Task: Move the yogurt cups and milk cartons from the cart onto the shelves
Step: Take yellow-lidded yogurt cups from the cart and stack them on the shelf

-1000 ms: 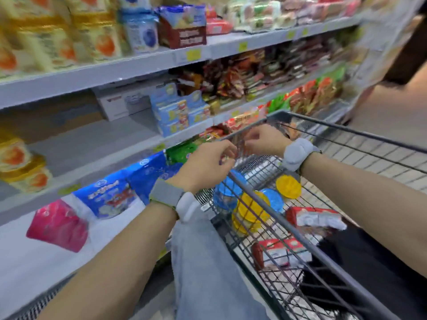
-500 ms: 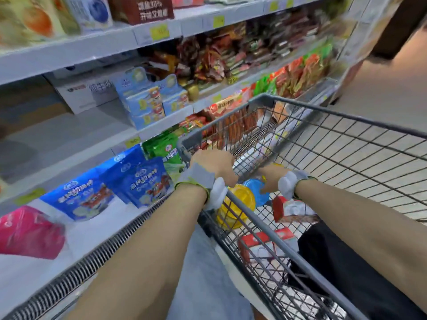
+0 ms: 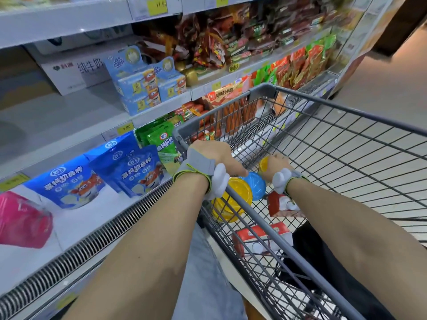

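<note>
The left hand (image 3: pixel 216 158) is reached down inside the cart (image 3: pixel 323 144), its fingers curled downward over a blue-lidded yogurt cup (image 3: pixel 253 185); whether the cup is actually gripped cannot be told, since the fingertips are hidden behind the cart's rim. The right hand (image 3: pixel 277 166) is likewise lowered into the basket, and a yellow-lidded cup (image 3: pixel 263 163) is seen against its fingers; the grip itself cannot be made out, the back of the hand being turned to the camera. A grey strap with a white sensor is worn on each wrist.

Just beside the blue-lidded cup, under the near rim, a large yellow-lidded cup (image 3: pixel 231 202) is lying in the basket. Two red-and-white milk cartons (image 3: pixel 280 204) (image 3: pixel 258 239) are lying nearer the person, one below the right wrist and one against the basket's side wire. A black bag (image 3: pixel 318 262) is seen beside the cartons.

To the left of the cart, chilled shelves (image 3: pixel 69 125) are stocked with blue cheese-stick pouches (image 3: pixel 129 172), green pouches (image 3: pixel 165 144), blue boxed multipacks (image 3: pixel 147 86) and red sausage packets (image 3: pixel 231 105).
</note>
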The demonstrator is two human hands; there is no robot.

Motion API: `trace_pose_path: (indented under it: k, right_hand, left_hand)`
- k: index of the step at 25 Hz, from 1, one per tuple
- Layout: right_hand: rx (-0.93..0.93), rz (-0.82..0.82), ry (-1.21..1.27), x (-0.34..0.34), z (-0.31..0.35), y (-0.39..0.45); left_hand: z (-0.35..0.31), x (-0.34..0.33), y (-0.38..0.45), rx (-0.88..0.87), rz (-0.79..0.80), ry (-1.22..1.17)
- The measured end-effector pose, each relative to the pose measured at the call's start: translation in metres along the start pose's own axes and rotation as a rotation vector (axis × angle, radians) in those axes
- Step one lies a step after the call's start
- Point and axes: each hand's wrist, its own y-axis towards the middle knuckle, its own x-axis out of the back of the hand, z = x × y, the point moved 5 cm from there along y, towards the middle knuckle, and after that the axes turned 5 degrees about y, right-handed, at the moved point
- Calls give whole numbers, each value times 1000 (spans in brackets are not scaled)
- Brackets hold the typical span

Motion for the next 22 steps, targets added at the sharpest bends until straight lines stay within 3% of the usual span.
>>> trace_pose_path:
  k: [5,13,16,20,22]
  right_hand:
    - [-37,-64,74,-4,-10,2]
    - [-5,-48,43,1,-19,8]
    - [53,-112,140,21,-20,7]
    - [216,-339,380,88,-4,-9]
    - [315,-351,539,114,11,-26]
  left_hand:
    - [-3,-8,-5,-25,-118,208]
    - [-3,1,-7,70,-127,133]
    - [-2,5,-11,70,-149,101]
    - [-1,8,-13,62,-172,37]
    - [0,10,-14,56,-210,26]
